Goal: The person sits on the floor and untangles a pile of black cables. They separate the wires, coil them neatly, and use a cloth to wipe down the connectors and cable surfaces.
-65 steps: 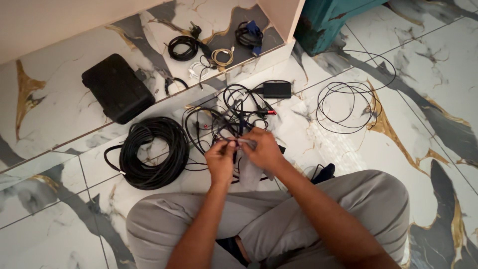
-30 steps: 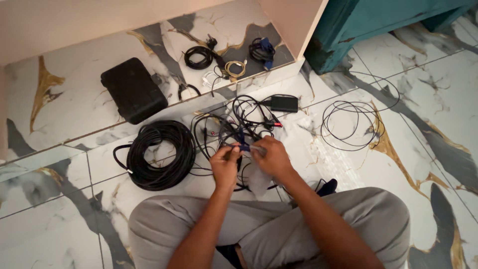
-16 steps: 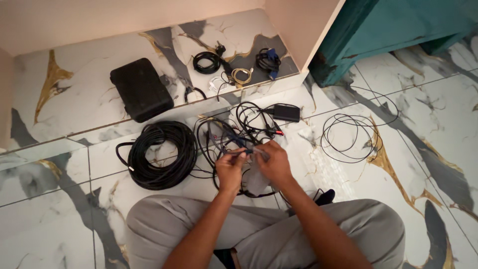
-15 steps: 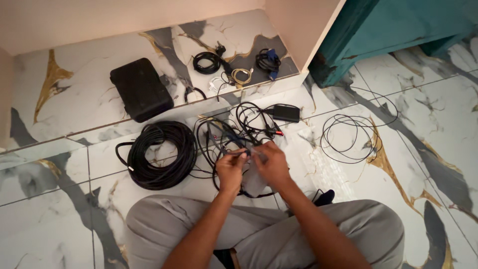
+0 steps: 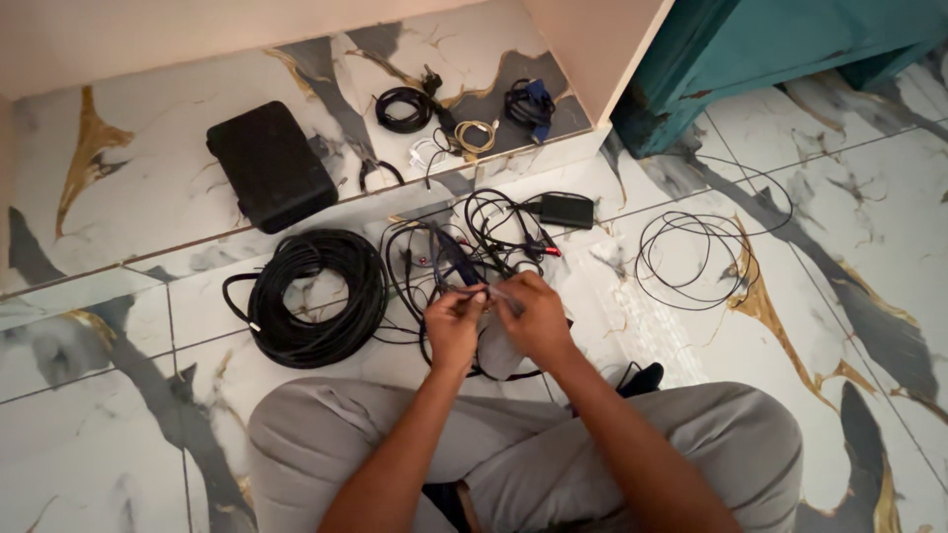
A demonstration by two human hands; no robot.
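Centre of frame: your left hand (image 5: pixel 453 326) and right hand (image 5: pixel 533 318) both pinch a thin cable (image 5: pixel 491 292) above the tangled cables (image 5: pixel 474 242); big black cable coil (image 5: pixel 314 296) left of them on the floor (image 5: pixel 118 434).

I see no labels, signs or screens here. The one package-like thing is a black rectangular case (image 5: pixel 270 178), shut, lying on the raised marble step, top left of the cables.
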